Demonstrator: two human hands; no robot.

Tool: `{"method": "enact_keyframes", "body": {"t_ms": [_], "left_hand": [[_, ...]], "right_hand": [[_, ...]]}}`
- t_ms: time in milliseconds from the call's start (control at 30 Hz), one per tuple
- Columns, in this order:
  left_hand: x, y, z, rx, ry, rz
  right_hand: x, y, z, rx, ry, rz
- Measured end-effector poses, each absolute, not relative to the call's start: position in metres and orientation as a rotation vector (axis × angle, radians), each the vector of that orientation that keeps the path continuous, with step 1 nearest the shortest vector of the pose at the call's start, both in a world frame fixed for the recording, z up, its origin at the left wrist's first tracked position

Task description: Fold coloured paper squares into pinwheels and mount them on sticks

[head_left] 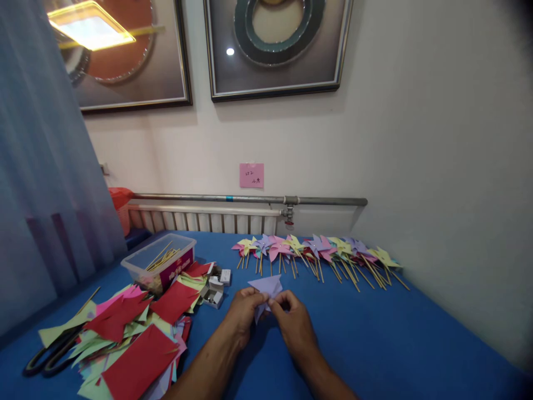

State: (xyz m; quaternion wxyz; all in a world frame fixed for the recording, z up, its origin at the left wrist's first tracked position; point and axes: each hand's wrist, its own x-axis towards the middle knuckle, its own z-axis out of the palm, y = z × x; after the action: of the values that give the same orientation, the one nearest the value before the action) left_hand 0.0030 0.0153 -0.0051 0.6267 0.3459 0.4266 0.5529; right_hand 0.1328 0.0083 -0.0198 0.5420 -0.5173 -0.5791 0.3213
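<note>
Both hands meet over the blue table around one lilac paper pinwheel [267, 284], its points partly folded toward the middle. My left hand [245, 311] grips the pinwheel from the left, thumb at its centre. From the right, my right hand [292, 318] pinches the paper near the same spot, thumb and forefinger together. Whether a pin or stick is between the fingers is hidden. Beyond the hands lies a long row of finished pinwheels [281, 248] in several colours on thin wooden sticks. To the left sit small open boxes of pins [214, 293].
A pile of cut paper sheets [137, 361] covers the left side, with black-handled scissors [52, 355] beside it. Behind stands a clear plastic tub [187, 244] holding wooden sticks. A radiator [216, 222], pipe [187, 197] and wall bound the back; a blue curtain [45, 166] hangs left.
</note>
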Motion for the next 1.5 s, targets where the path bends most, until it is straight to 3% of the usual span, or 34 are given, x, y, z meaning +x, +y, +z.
{"method": "enact_keyframes", "body": {"t_ms": [700, 900, 1233, 1500], "left_hand": [[0.004, 0.026, -0.025, 0.973, 1.143, 1.257], [0.003, 0.03, -0.031, 1.073, 1.243, 1.246], [0.004, 0.025, -0.016, 1.108, 1.343, 1.24], [0.001, 0.021, -0.01, 1.26, 1.384, 1.278]], "right_hand": [[0.155, 0.025, -0.021, -1.067, -1.226, 0.879], [0.158, 0.024, -0.021, -1.141, -1.355, 0.611], [0.158, -0.003, -0.003, -1.105, -1.834, -0.135], [0.157, -0.002, -0.002, -1.013, -1.979, 0.084]]}}
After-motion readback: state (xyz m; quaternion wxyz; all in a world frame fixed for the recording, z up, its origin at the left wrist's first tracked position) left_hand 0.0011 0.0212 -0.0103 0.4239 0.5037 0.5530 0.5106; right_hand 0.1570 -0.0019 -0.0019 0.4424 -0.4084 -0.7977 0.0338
